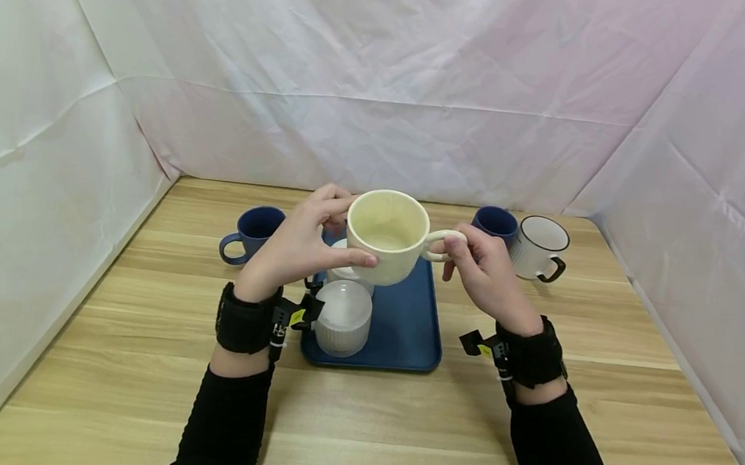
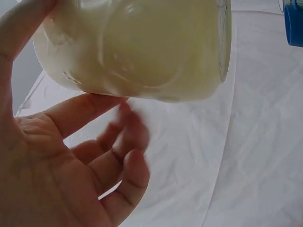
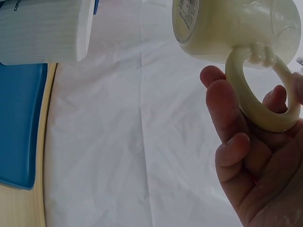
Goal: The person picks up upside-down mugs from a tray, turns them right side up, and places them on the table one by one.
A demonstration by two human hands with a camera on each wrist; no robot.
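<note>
A cream mug (image 1: 388, 235) is held in the air above a blue tray (image 1: 404, 324). My left hand (image 1: 298, 248) grips the mug's body (image 2: 137, 47), thumb on its near side and fingers behind it. The mug's handle (image 3: 258, 101) is held by my right hand (image 1: 484, 268), with the fingers curled at the ring. On the tray's left side stand a white ribbed cup (image 1: 343, 317) and, behind it, another white cup (image 1: 343, 268), partly hidden by the mug.
A dark blue mug (image 1: 254, 231) stands left of the tray. At the back right are another blue mug (image 1: 496, 223) and a white mug with a dark rim and handle (image 1: 540, 248). White sheets wall the wooden table (image 1: 133, 389) on three sides.
</note>
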